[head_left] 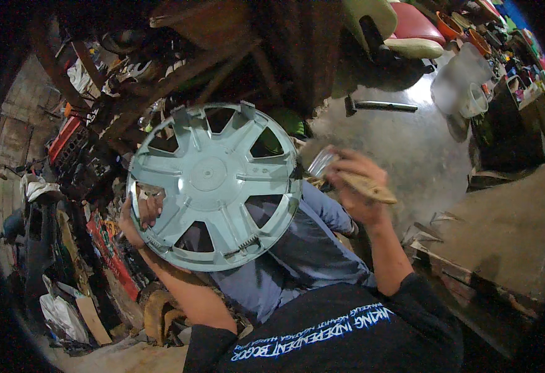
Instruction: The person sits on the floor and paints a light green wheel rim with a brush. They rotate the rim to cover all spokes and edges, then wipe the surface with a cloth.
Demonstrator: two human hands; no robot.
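Two hands, well apart: L hand (145, 211) is on the left edge of a pale grey-green wheel cover (207, 177), fingers showing thru one of its openings, so it's gripping the rim there; R hand (358, 180) is closed round a paintbrush (369, 188) w/ wooden handle and shiny metal band, a bit blurred. Brush head points at the cover's right edge, v. near it; can't tell if bristles touch. Cover sits tilted above the lap, over grey-blue trousers (316, 242), spoked face up toward the head cam, w/ dark ridged bits along the rim. Containers are mostly upper R: a big translucent plastic tub (462, 71) on the floor, contents n/a to see; a smaller white pail (473, 101) just beside it, inside unclear too. Next to these, a dark open-topped bin (508, 133) w/ assorted small stuff, some pale, showing at the top; can't ID the items. Farther up, an orange bowl (449, 26) and a 2nd orange basin (479, 42) amid clutter, contents too small to tell. Lower L, a white plastic bag (63, 320), crumpled, contents hidden, next to a tan board (92, 320). Also on the floor, btwn cover and tub: a hammer (381, 107) lying flat, near a red-and-cream seat (415, 28) up top.
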